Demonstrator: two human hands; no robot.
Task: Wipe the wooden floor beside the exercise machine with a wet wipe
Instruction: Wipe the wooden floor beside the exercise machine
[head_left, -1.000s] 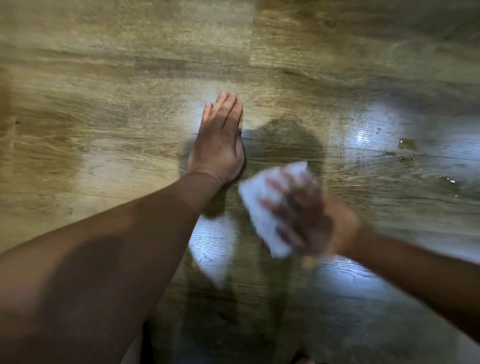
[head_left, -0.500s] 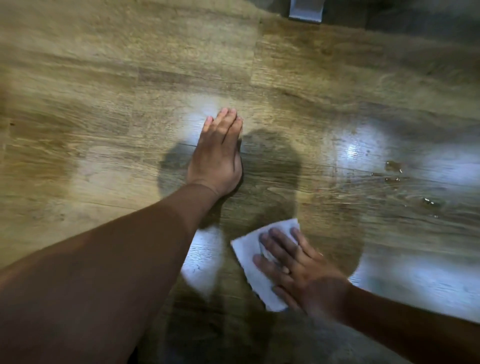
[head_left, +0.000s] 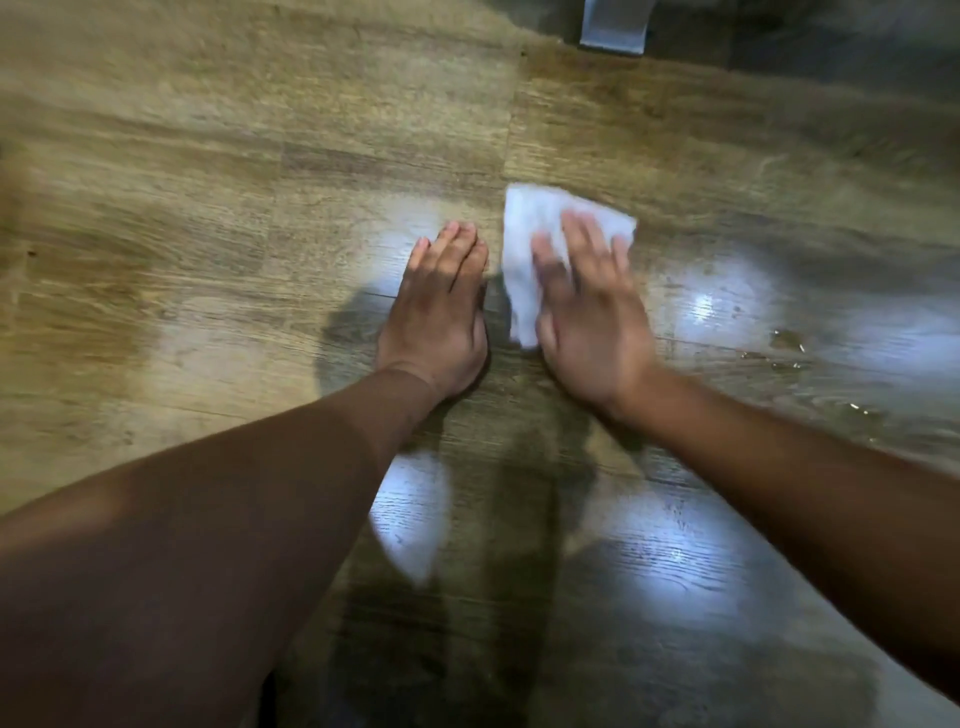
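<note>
Where we look from: the head view, forward and down along our two bare forearms, both cut off by the lower edge.
Left hand: laid flat on the wooden floor, palm down, fingers straight and held side by side; we cannot make out the thumb.
Right hand: palm down on the wet wipe, fingers straight and a little spread, pressing it to the boards; its outline is smeared, so the fingertips are hard to separate.
Wet wipe: white and crumpled, on the floor just to the right of our left fingertips; its near part is hidden under our right palm and fingers, and only the far and left margins show.
Gap between the hands: narrow; we cannot tell whether the wipe touches the left hand.
Floor: wood-grain planks, blurred toward the left and far edges, with glare patches and our dark shadow between the forearms.
Droplets: a few wet beads to the right of our right hand, apart from the wipe, too small to read well.
Top edge: a pale grey piece, cut off by the frame; we cannot tell what it belongs to.
</note>
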